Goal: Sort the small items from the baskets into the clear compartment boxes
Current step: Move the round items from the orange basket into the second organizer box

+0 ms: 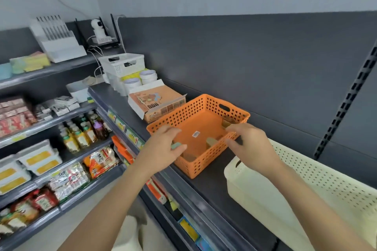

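**Orange perforated plastic basket** (201, 126) on a dark grey shelf (206, 189). At the basket's near left corner, the left hand (165, 144) pinches a small pale green block (176, 145) between thumb and fingertips. At its near right rim, the right hand (251, 144) curls round the wall. Small tan blocks (212, 141) lie inside the basket. They look light, rigid and smooth, so a pinch across opposite flat faces should suit. No clear compartment box is in view.

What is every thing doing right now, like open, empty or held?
orange basket, upright on the shelf, nearly empty.
green piece, pinched in the left hand.
right hand, curled at the basket's rim, grip unclear.
printed carton, flap open.
cream basket, upright, contents hidden.
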`<state>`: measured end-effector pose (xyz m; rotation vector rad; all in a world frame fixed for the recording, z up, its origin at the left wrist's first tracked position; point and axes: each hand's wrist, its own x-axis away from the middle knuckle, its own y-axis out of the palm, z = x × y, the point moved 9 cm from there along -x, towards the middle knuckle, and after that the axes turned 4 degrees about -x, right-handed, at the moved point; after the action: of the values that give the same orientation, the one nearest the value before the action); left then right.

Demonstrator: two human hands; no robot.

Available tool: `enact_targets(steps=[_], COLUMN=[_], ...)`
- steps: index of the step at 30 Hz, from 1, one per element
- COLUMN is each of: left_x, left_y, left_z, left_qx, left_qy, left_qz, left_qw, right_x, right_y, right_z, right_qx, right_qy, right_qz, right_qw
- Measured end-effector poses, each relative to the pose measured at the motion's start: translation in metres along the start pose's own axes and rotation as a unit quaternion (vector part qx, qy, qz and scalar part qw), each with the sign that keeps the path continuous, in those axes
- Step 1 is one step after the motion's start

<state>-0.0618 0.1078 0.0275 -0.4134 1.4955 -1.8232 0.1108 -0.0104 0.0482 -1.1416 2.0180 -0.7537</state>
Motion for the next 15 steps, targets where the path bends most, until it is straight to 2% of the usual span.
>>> enact_targets(steps=[7,15], left_x=[-0.074,-0.127], left_y=[0.021,0.046], left_z=[-0.022,0.012], left_qx=[0.009,0.026], left_qy=[0.134,0.268], left_qz=[-0.121,-0.169], left_qw=[0.983,0.948], right_x=[-0.055,-0.072], right_y=[0.036,0.034], right_z=[0.0,0.016], right_qx=[0.031,0.006], right_qy=[0.088,0.198], right_qz=[0.031,0.117], right_qw=[0.995,0.973])
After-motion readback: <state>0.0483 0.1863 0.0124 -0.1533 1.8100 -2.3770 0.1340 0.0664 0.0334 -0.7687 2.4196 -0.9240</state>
